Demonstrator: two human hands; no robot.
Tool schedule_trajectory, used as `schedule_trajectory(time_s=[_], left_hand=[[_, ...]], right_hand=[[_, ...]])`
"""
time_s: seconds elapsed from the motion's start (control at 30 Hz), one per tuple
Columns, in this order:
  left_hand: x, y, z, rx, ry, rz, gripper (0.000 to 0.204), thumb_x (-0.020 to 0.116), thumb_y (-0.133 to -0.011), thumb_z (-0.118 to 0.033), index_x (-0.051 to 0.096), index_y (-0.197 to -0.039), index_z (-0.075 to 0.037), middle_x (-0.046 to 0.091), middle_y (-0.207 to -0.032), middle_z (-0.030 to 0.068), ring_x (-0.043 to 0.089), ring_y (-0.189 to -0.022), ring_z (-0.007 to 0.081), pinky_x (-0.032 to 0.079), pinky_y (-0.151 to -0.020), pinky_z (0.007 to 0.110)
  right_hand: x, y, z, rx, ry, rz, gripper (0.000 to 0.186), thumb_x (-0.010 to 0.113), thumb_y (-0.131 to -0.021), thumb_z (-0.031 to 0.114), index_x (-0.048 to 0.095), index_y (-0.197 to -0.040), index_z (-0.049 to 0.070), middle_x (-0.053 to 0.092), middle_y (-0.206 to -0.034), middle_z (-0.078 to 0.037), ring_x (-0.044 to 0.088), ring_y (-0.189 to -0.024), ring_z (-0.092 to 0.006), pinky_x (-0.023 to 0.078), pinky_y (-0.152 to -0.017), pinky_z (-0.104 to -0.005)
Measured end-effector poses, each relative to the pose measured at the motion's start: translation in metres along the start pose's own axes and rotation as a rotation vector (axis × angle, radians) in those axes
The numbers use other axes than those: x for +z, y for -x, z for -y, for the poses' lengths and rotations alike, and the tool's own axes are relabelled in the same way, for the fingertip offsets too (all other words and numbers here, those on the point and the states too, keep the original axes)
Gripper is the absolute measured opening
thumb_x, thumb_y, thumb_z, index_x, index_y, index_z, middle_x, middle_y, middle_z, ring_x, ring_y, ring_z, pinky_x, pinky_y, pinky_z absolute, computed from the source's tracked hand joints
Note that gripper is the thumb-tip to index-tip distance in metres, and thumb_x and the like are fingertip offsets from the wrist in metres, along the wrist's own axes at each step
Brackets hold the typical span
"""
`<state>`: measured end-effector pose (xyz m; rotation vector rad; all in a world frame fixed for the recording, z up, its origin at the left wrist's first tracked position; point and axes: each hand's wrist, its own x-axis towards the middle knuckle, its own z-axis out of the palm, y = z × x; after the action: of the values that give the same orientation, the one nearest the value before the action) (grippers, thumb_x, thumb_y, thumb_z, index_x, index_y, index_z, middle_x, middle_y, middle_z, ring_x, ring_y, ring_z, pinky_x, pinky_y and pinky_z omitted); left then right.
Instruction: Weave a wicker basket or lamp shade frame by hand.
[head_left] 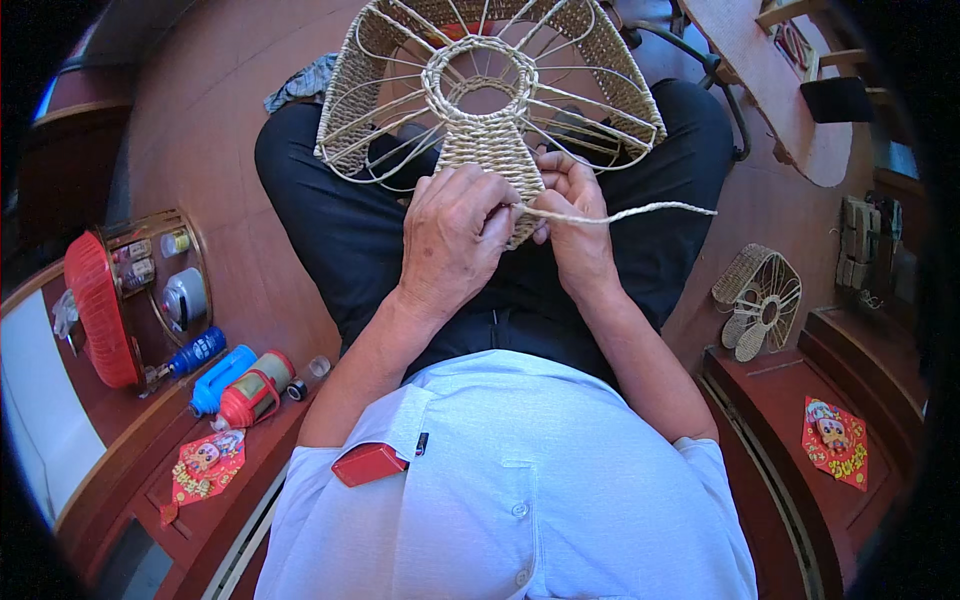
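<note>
A wicker piece of pale twisted straw (pixel 480 140) rests between my knees. It has a woven ring with wire-like spokes fanning out to a curved woven wall, and a tightly woven tapering panel below the ring. My left hand (pixel 457 230) lies over the panel's left side, thumb and forefinger closed on a straw cord (pixel 640 210). The cord runs right across my other hand, its loose end sticking out. My right hand (pixel 580 225) is closed at the panel's right edge, fingers curled against the weave; its fingertips are partly hidden.
At left, a red basket (pixel 105 310) stands beside a rack with jars, near blue bottles (pixel 222 380) and a red thermos (pixel 255 390). A similar wicker piece (pixel 762 305) sits at right on a dark red bench. A pinkish board (pixel 770 100) and metal chair legs (pixel 735 110) are at upper right.
</note>
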<state>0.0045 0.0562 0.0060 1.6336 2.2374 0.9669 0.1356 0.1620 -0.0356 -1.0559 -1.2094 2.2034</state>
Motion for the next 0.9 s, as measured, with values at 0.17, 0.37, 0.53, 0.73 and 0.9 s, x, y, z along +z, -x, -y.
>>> schedule_trajectory(time_s=[0.17,0.37,0.53,0.73,0.9], left_hand=[[-0.013,-0.001,-0.005,-0.289,0.383,0.058,0.006,0.076,-0.094,-0.007,0.071,-0.097,-0.006,0.066,-0.084,-0.0019,0.059,-0.072,0.0082,0.046,-0.069,0.027],[-0.017,-0.004,0.001,-0.359,0.456,0.139,0.005,0.076,-0.097,-0.006,0.074,-0.099,-0.002,0.067,-0.086,-0.0034,0.060,-0.078,0.0037,0.050,-0.072,0.023],[-0.011,-0.004,0.001,-0.218,0.215,0.099,0.006,0.077,-0.096,-0.005,0.073,-0.100,-0.002,0.067,-0.088,-0.0027,0.060,-0.078,0.0043,0.049,-0.071,0.023],[-0.019,-0.004,-0.001,-0.389,0.480,0.093,0.009,0.072,-0.095,0.001,0.069,-0.103,-0.002,0.067,-0.095,-0.0009,0.063,-0.084,0.0058,0.052,-0.075,0.024],[-0.014,-0.001,-0.003,-0.306,0.445,0.037,0.013,0.069,-0.093,0.005,0.068,-0.103,-0.002,0.067,-0.096,0.0008,0.066,-0.085,0.0096,0.054,-0.077,0.026]], right_hand=[[0.003,0.002,0.002,-0.074,0.156,-0.078,0.050,0.060,-0.087,-0.002,0.047,-0.135,-0.004,0.066,-0.106,-0.010,0.065,-0.087,-0.0120,0.054,-0.079,-0.0266],[-0.001,0.005,0.004,0.006,0.057,-0.013,0.053,0.061,-0.086,-0.001,0.047,-0.137,-0.005,0.068,-0.111,-0.012,0.066,-0.092,-0.0133,0.055,-0.083,-0.0282],[-0.001,0.003,-0.004,-0.037,-0.023,0.005,0.052,0.061,-0.088,-0.001,0.047,-0.137,-0.004,0.069,-0.111,-0.012,0.067,-0.093,-0.0129,0.055,-0.084,-0.0268],[-0.001,0.008,-0.005,-0.039,0.024,-0.016,0.049,0.063,-0.090,-0.004,0.048,-0.136,-0.003,0.068,-0.110,-0.011,0.067,-0.095,-0.0117,0.055,-0.086,-0.0248],[0.005,0.006,-0.014,-0.091,0.035,-0.063,0.047,0.064,-0.090,-0.002,0.048,-0.134,-0.004,0.068,-0.111,-0.012,0.067,-0.096,-0.0120,0.055,-0.087,-0.0265]])
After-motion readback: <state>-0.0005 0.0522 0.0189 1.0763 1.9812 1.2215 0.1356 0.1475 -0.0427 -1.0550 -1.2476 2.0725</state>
